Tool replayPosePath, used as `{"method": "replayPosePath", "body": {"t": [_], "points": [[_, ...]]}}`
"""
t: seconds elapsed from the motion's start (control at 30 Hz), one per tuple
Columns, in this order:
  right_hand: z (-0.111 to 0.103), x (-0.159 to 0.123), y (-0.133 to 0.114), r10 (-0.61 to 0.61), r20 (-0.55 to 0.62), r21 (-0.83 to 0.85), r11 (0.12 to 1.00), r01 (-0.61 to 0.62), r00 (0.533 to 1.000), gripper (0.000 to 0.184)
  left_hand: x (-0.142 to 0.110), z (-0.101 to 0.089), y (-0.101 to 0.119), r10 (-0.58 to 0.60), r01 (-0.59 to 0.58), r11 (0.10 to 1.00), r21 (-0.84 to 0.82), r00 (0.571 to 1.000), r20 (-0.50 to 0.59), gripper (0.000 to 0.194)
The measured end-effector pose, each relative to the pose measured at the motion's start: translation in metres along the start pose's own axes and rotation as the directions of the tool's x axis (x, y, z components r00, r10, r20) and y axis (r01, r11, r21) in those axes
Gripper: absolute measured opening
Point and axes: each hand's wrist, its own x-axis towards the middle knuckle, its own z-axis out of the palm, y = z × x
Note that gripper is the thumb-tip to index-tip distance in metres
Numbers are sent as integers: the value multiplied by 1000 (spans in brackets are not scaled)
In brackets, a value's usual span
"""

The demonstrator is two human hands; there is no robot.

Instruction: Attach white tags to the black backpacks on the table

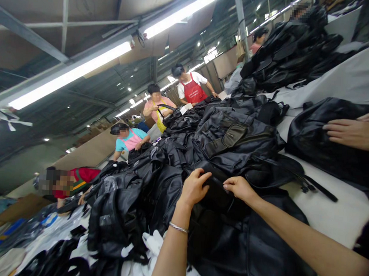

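Observation:
A black backpack [274, 241] with a smooth, shiny surface lies in front of me on the table. My left hand [196, 187], with a twisted bracelet at the wrist, rests at the upper part of it, fingers bent around the black material. Just to the right, my right hand [239, 188] pinches a small part of the same bag between thumb and fingertips. What exactly sits in that pinch is too small to make out. Behind both hands lies another black backpack [234, 136] with a flap pocket and dangling straps.
Black bags [118, 221] heap along the table [332, 211]. White wrapping material [154, 243] lies at lower left. At the right edge, another person's hands [354, 132] rest on a black bag [311, 136]. Several co-workers stand across the table, one in a red apron [193, 91].

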Motion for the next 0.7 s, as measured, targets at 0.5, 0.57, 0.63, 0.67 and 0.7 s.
{"method": "replayPosePath", "body": {"t": [0.5, 0.57, 0.63, 0.67, 0.7], "points": [[15, 5, -13, -70, 81, 102, 993, 62, 994, 26, 6, -15, -16, 2, 18, 959, -282, 997, 71, 29], [17, 5, -14, -71, 76, 147, 987, 59, 995, 28, 2, -12, -19, -54, 74, 919, -386, 997, 62, 31], [17, 4, -15, -72, 77, 183, 981, 57, 994, 30, 0, -9, -22, -95, 120, 871, -476, 993, 77, 32], [16, 3, -16, -73, 80, 197, 979, 57, 994, 30, 0, -8, -23, -113, 142, 845, -516, 990, 87, 32], [16, 2, -17, -75, 84, 207, 977, 57, 994, 30, -1, -7, -24, -130, 162, 817, -554, 987, 96, 33]]}}
